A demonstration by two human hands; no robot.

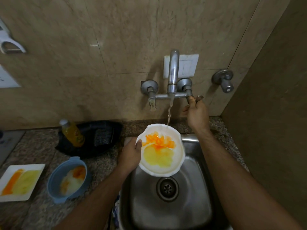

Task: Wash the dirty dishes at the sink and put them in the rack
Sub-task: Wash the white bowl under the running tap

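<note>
My left hand (131,155) grips the left rim of a white plate (176,160) smeared with orange and yellow sauce, thumb on its edge. The plate hangs over the steel sink (196,205), tilted under a thin stream of water from the wall tap (172,75). My right hand (196,112) reaches up and pinches the tap's right handle (189,97). On the counter to the left sit a dirty blue bowl (54,185) and a dirty white rectangular plate (6,173).
A black tray (108,128) behind the bowl holds a yellow dish-soap bottle (73,133) and a dark scrubber (103,136). A second valve (224,80) sticks out of the wall at right. A brown side wall (274,113) closes off the right.
</note>
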